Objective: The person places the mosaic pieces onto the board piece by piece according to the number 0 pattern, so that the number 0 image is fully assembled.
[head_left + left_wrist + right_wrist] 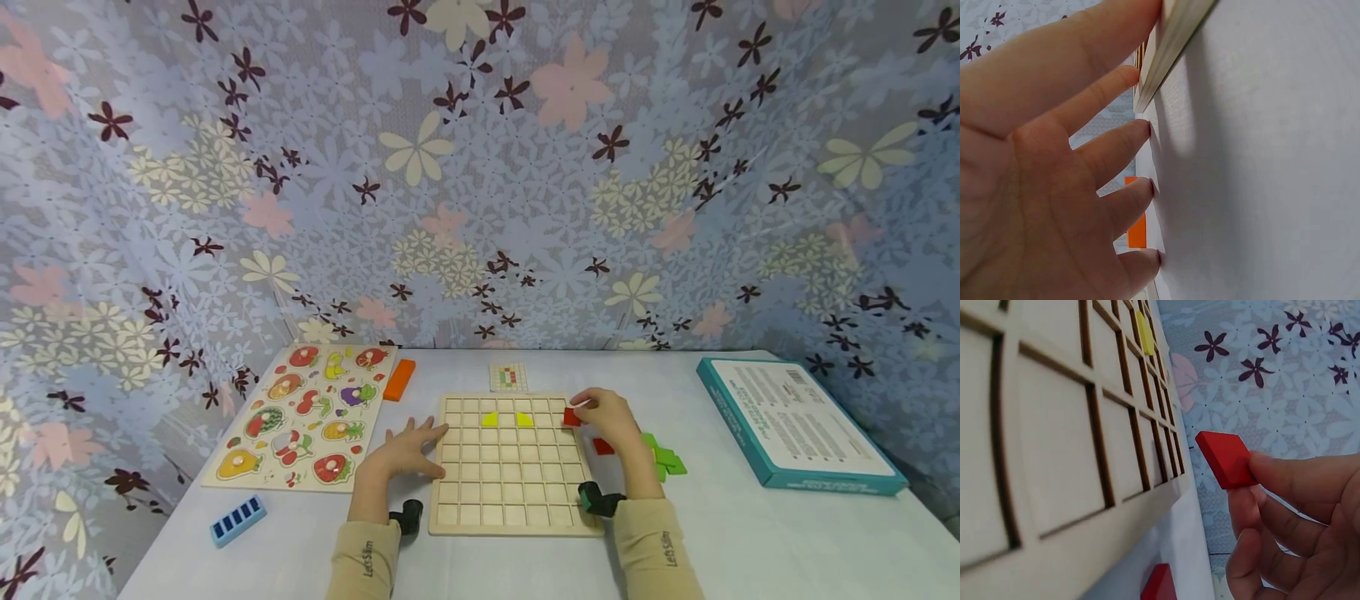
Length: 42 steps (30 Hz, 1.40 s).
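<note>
One red tile (1225,456) is what I watch first: it is held up by the far right corner of the grid board (513,530), apart from its cells, though I cannot tell whether it hangs over the rim or just outside it. The right hand (611,421) pinches it near one edge, thumb and fingertip clamped on it, a grip that I judge leaves most of the tile exposed and easy to turn. Across from it, the left hand (402,454) has its fingers spread apart and holds nothing; my left-wrist view puts thumb and forefinger against the board's side and the other tips on the table (750,550), probably to keep the board from sliding. Two yellow pieces (490,420) sit in the grid with a gap between them. A patterned card (508,367) lies just beyond the far edge, facing the person, presumably for easy viewing. Another red piece (603,447) and overlapping green pieces (667,457) lie near the right forearm, seemingly for short reaches. Farther out, I see a fruit puzzle (262,482), an orange block (399,380) and a blue block (238,521) to the left, and a teal-edged box (810,425) to the right, all out of the hands' way.
</note>
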{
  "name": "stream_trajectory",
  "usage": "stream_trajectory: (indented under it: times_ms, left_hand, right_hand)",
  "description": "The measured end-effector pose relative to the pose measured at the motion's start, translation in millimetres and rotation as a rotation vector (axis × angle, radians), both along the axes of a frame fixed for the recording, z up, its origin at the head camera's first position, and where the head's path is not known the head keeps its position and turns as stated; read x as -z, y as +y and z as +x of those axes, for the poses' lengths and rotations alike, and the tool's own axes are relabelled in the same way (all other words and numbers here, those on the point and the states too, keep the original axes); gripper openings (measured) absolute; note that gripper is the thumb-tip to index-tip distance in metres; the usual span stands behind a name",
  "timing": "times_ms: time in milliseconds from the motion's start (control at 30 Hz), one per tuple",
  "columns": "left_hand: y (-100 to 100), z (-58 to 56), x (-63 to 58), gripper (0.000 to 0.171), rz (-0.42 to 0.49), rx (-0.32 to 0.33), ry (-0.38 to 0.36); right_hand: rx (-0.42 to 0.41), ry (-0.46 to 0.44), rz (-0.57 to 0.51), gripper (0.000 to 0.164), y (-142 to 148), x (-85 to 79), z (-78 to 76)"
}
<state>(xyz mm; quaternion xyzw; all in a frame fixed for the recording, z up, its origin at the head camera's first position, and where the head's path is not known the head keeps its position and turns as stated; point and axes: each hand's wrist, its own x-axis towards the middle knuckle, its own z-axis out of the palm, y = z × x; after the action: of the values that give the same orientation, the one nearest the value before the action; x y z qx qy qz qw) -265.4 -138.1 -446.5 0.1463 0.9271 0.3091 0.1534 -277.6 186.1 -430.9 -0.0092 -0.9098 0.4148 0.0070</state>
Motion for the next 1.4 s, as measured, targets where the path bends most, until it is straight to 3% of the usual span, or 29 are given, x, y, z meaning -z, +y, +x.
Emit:
stream_trajectory:
  times_ms: [900,1400]
  left_hand:
    - [0.5,-0.1,-3.4,0.073,-0.005,0.003,-0.015]
    - [1.3,-2.8,-0.8,0.073,-0.009,-0.001,-0.015]
  right_hand:
    - [-0.081,0.055,0.001,0.015,-45.4,-0.8,-12.7]
    - [-0.104,0.051,-0.022,0.013,-56.3,11.9,-19.9]
